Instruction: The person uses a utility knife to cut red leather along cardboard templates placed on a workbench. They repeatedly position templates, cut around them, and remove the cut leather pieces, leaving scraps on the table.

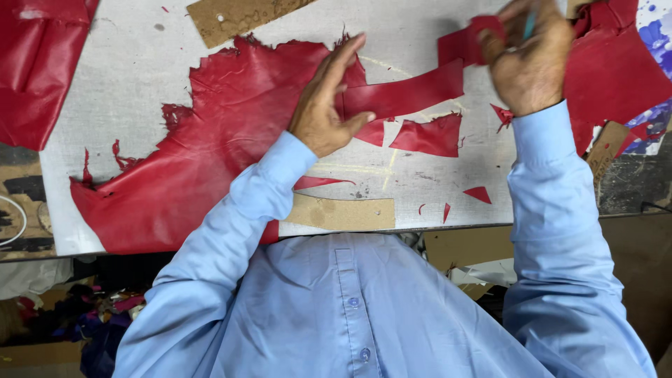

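- Closest in, the left hand (323, 105) lies open and flat, fingers stretched forward, pressing on the large red leather hide with ragged edges (210, 150); it grips nothing, it only pins the sheet to the board
- just beside its thumb, the long red leather strip with straight cut sides (409, 92) runs off to the right, one end at the left hand, the other climbing toward the right hand (528, 56)
- the right hand is closed around a slim teal-handled tool (530, 24), and its fingers seem to pinch the far end of the strip as well; the tool's tip is hidden, so whether it is a blade or a pen I cannot tell
- as a judgement, the leather looks thin, soft and light; it should drape and slide on the smooth board unless held flat, and it is best taken by a cut edge or an end, not by the frayed margin, which may tear
- below the strip lie a small red offcut with slanted sides (428, 136) and scattered red slivers (479, 194)
- two brown cardboard pattern pieces rest on the pale grey cutting board (119, 77), one at the top (238, 17), one near the front edge (343, 212)
- more red leather (616, 70) is heaped at the right.
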